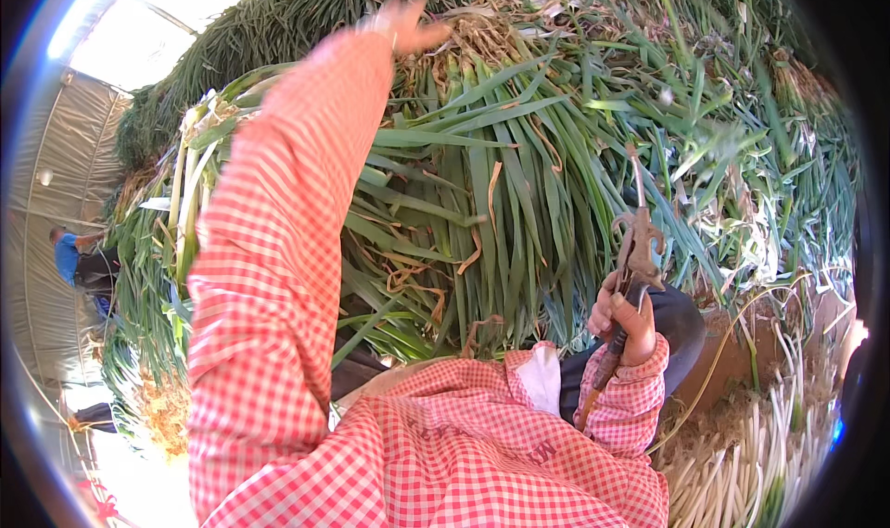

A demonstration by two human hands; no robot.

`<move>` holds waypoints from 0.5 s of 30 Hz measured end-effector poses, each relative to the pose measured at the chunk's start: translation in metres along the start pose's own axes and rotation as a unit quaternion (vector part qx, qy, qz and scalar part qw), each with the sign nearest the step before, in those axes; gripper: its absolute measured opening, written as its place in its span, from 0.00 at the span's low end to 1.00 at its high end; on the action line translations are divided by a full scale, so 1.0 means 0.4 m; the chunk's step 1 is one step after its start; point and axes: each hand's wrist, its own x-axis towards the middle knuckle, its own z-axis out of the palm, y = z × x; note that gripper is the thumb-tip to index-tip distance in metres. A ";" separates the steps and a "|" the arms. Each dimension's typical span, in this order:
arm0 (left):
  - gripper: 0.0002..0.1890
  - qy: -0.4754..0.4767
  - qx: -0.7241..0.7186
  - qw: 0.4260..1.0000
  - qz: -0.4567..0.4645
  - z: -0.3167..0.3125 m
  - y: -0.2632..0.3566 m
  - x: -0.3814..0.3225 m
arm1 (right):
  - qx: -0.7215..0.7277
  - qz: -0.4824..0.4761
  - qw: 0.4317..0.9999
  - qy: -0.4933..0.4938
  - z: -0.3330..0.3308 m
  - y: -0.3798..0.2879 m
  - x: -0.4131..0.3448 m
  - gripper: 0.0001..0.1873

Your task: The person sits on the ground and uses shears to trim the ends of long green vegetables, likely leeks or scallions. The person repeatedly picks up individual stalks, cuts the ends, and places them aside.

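My left hand (417,29) is stretched out at the top, blurred, fingers apart, beside the dry roots of green onions (487,41). Their long green leaves (514,180) hang down towards my lap. In my right hand (634,323), at the lower right, is an air blow gun (641,250) with a thin metal nozzle pointing up and a hose running down along my sleeve. Small blurred bits hang in the air right of the nozzle. Whether the trigger is pressed cannot be told.
Heaped green onions (306,20) rise behind and to both sides. White stalks (730,472) with roots lie at the lower right, near a thin yellow hose (716,375). Pale stalks (184,187) stand at the left. A person in blue (67,257) is at the far left by a tarpaulin wall (62,152).
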 end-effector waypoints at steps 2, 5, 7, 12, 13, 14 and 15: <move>0.41 -0.078 0.058 0.994 -0.047 0.209 -0.105 -0.062 | -0.048 0.027 0.998 -0.030 0.002 0.020 0.021 0.16; 0.37 -0.157 0.061 0.982 -0.086 0.370 -0.107 -0.081 | -0.093 0.073 0.993 -0.005 0.031 0.051 0.049 0.16; 0.36 -0.144 0.032 0.986 -0.082 0.446 -0.108 -0.079 | -0.098 0.121 0.988 -0.026 0.043 0.085 0.072 0.16; 0.35 -0.264 -0.095 0.954 -0.105 0.586 -0.138 -0.083 | -0.137 0.180 0.973 -0.045 0.071 0.133 0.130 0.17; 0.34 -0.300 -0.165 0.933 -0.113 0.635 -0.174 -0.098 | -0.138 0.190 0.971 -0.052 0.078 0.144 0.140 0.17; 0.32 -0.398 -0.077 0.914 0.000 0.523 -0.062 -0.148 | -0.132 0.188 0.973 -0.034 0.066 0.141 0.134 0.17; 0.30 -0.446 -0.019 0.895 -0.011 0.526 -0.061 -0.242 | -0.134 0.188 0.972 -0.038 0.074 0.143 0.138 0.18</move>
